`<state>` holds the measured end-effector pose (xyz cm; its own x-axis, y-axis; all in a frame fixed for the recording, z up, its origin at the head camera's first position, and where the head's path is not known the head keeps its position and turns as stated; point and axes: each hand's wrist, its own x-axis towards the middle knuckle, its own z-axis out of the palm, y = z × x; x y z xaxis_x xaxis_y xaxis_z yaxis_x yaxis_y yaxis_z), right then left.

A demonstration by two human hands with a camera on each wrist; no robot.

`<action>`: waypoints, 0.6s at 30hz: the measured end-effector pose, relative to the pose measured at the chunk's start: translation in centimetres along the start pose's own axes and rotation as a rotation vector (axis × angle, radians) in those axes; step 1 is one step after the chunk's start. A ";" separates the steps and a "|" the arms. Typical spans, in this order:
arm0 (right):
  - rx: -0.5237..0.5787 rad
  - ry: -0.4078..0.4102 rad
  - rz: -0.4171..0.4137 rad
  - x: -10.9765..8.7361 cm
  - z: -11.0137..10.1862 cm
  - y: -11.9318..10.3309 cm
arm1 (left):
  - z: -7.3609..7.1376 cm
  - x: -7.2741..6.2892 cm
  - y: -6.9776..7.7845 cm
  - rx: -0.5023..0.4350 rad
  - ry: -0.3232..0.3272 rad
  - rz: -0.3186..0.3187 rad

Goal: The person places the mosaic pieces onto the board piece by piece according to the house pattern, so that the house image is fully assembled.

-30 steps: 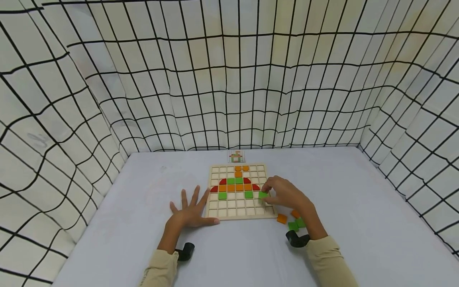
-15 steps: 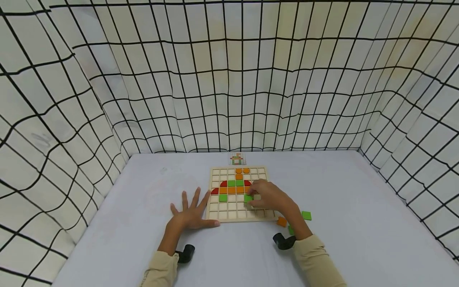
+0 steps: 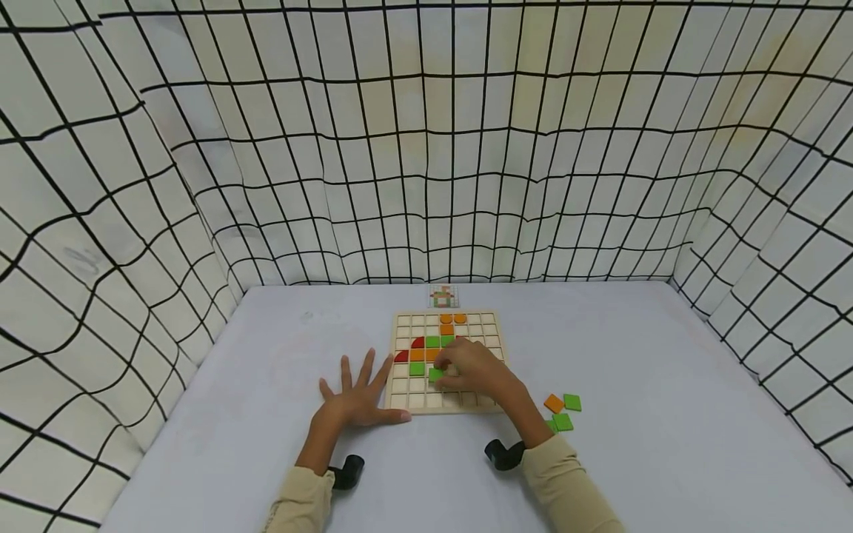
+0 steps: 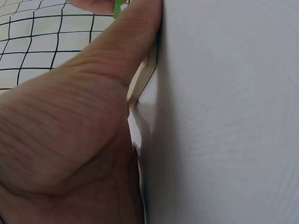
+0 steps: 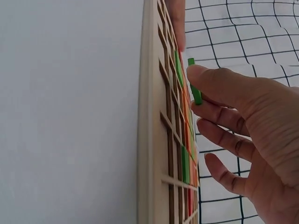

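Observation:
My right hand (image 3: 473,369) pinches a green square tile (image 3: 435,375) between thumb and fingers above the wooden grid board (image 3: 402,385). Seen from the right wrist, the tile stands on edge in the pinch, just off the grid. Red (image 3: 401,357), orange (image 3: 417,355) and green (image 3: 417,369) tiles sit in the board's cells, some hidden behind this hand. On the white table, my left hand (image 3: 356,403) lies flat with fingers spread, its fingertips and thumb at the board's left side. Its palm and thumb (image 4: 103,60) fill much of the left wrist view.
Loose tiles lie right of the board beside my right forearm: an orange one (image 3: 554,403) and several green ones (image 3: 571,402). A small card (image 3: 443,296) with a coloured pattern lies behind the board. White walls with black netting (image 3: 453,178) enclose the table (image 3: 640,355).
My right hand has carried the green tile leftward across the board, from its right edge to near the middle. The forearm uncovers more loose tiles. My left hand stays in place.

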<state>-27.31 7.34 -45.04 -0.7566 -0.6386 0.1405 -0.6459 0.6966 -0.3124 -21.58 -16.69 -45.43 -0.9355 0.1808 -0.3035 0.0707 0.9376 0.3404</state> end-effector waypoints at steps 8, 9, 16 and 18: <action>-0.086 -0.020 -0.036 0.8 1.1 -1.3 | 0.1 0.1 -0.1 0.012 0.005 0.000; -0.081 -0.029 -0.019 0.8 1.2 -1.5 | 0.1 0.1 -0.1 0.012 0.004 0.001; -0.111 -0.048 0.026 1.0 1.8 -2.2 | -0.1 -0.2 0.2 0.009 0.004 0.000; -0.107 -0.048 0.024 1.1 1.8 -2.3 | -0.1 -0.2 0.2 0.009 0.006 -0.001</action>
<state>-26.48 4.42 -45.89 -0.7680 -0.6343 0.0882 -0.6366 0.7412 -0.2127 -21.42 -16.57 -45.21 -0.9377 0.1782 -0.2984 0.0731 0.9404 0.3321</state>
